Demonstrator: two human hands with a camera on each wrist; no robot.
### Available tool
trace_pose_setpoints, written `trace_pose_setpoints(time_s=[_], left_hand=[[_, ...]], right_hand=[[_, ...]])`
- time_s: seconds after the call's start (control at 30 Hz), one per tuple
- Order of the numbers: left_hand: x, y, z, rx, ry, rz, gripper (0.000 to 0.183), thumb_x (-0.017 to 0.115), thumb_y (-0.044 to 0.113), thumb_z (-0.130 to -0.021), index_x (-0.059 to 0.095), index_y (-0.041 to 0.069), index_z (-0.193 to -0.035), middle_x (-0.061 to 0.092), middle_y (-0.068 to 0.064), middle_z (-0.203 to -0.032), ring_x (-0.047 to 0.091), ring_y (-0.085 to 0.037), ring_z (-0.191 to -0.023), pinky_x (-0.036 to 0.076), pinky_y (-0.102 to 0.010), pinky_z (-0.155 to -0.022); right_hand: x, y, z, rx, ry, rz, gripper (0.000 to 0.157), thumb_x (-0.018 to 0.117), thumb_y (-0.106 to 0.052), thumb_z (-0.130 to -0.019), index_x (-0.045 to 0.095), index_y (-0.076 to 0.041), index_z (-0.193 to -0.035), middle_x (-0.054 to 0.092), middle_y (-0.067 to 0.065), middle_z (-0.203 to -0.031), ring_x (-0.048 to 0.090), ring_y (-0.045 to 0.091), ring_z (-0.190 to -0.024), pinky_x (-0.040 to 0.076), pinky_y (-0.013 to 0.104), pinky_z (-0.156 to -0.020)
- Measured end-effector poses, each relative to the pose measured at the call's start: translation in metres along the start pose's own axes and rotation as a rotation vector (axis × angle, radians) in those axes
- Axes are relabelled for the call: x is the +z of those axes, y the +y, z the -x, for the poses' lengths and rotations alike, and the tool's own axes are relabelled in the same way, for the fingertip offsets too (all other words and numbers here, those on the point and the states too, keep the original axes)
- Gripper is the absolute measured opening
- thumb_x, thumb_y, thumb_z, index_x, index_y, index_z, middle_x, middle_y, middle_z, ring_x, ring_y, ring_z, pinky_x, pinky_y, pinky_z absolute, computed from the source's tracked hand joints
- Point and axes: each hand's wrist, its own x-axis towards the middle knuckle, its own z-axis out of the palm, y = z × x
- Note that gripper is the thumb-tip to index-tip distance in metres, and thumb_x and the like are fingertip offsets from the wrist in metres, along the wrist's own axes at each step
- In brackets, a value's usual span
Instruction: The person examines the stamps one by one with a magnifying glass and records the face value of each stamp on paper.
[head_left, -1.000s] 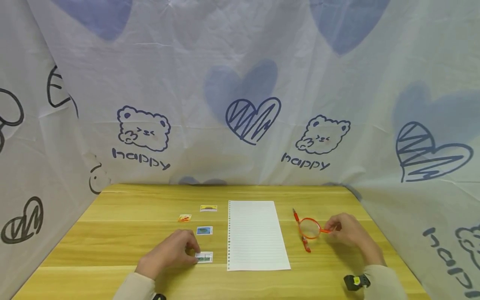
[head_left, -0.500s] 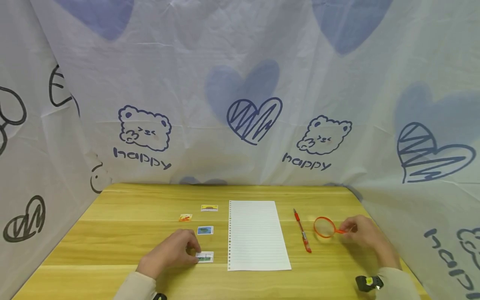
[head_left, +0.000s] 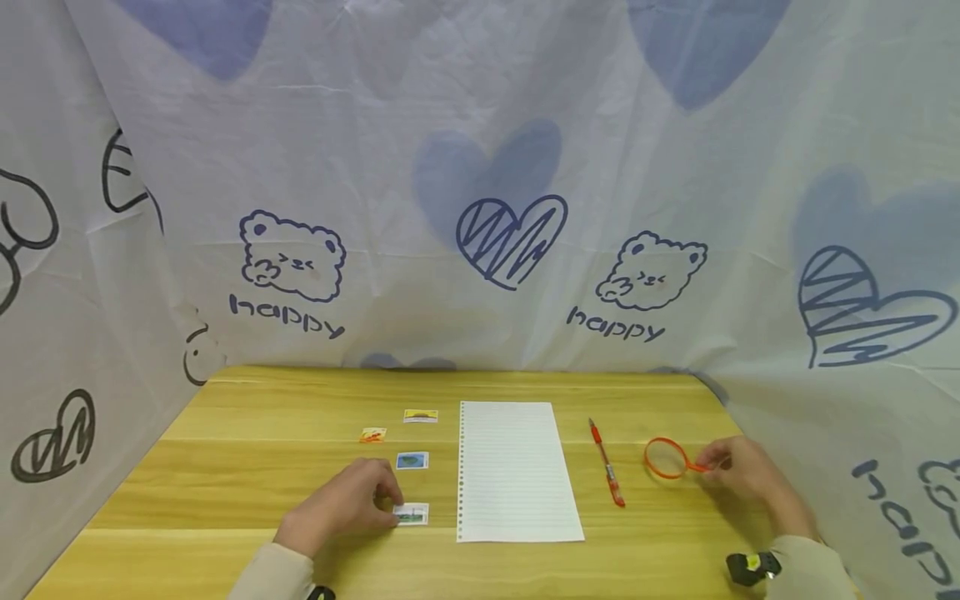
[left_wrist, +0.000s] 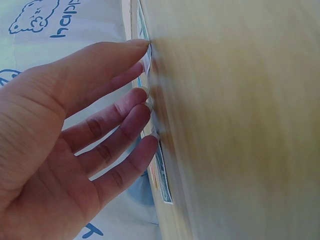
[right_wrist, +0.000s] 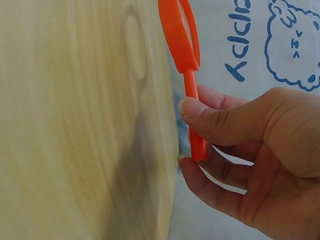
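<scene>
In the head view my left hand [head_left: 348,504] rests at the left edge of a green-and-white postage stamp [head_left: 412,514], thumb and fingertips touching it. The left wrist view shows that hand's fingers [left_wrist: 122,117] loosely extended down to the tabletop. My right hand [head_left: 744,473] pinches the handle of an orange-red magnifying glass [head_left: 666,458] between thumb and fingers. Seen from the right wrist, the magnifying glass [right_wrist: 177,42] is held above the table, its ring-shaped shadow falling on the wood. A red pen [head_left: 607,462] lies to the left of the magnifying glass.
A lined sheet of paper [head_left: 517,471] lies mid-table. Left of it are a blue stamp [head_left: 412,460], a yellow stamp [head_left: 421,416] and an orange-and-yellow stamp [head_left: 372,435]. The wooden table [head_left: 225,467] meets a printed cloth [head_left: 397,292] behind and at both sides.
My right hand has carried the magnifying glass rightward, from over the red pen to the right of it. The left hand stays in place at the stamp.
</scene>
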Motion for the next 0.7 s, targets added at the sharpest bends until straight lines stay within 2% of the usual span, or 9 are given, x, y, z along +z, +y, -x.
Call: trace_pose_setpoints(time_s=[0.37, 0.57, 0.7], left_hand=[[-0.001, -0.003, -0.001, -0.003, 0.003, 0.010, 0.017, 0.088, 0.010, -0.077, 0.080, 0.010, -0.092, 0.067, 0.003, -0.089, 0.055, -0.009, -0.079, 0.048, -0.021, -0.068], [0.000, -0.004, 0.000, 0.015, 0.008, 0.021, 0.018, 0.087, 0.009, -0.075, 0.079, 0.009, -0.092, 0.067, 0.003, -0.088, 0.054, -0.008, -0.078, 0.048, -0.020, -0.067], [0.001, -0.005, 0.000, 0.020, 0.009, 0.024, 0.019, 0.087, 0.009, -0.075, 0.079, 0.009, -0.092, 0.067, 0.003, -0.088, 0.054, -0.007, -0.078, 0.048, -0.020, -0.067]], right_hand=[[0.008, 0.003, 0.001, -0.005, -0.028, -0.065, 0.010, 0.079, 0.003, -0.079, 0.075, 0.001, -0.089, 0.073, 0.007, -0.081, 0.058, 0.000, -0.070, 0.052, 0.022, -0.066], [0.012, 0.002, -0.001, 0.032, -0.027, -0.040, 0.011, 0.080, 0.001, -0.079, 0.075, -0.001, -0.089, 0.074, 0.005, -0.082, 0.061, 0.005, -0.072, 0.052, 0.022, -0.067], [0.015, 0.005, -0.001, 0.043, -0.026, -0.040, 0.012, 0.080, 0.001, -0.078, 0.074, -0.001, -0.088, 0.073, 0.004, -0.082, 0.060, 0.002, -0.071, 0.052, 0.021, -0.067]])
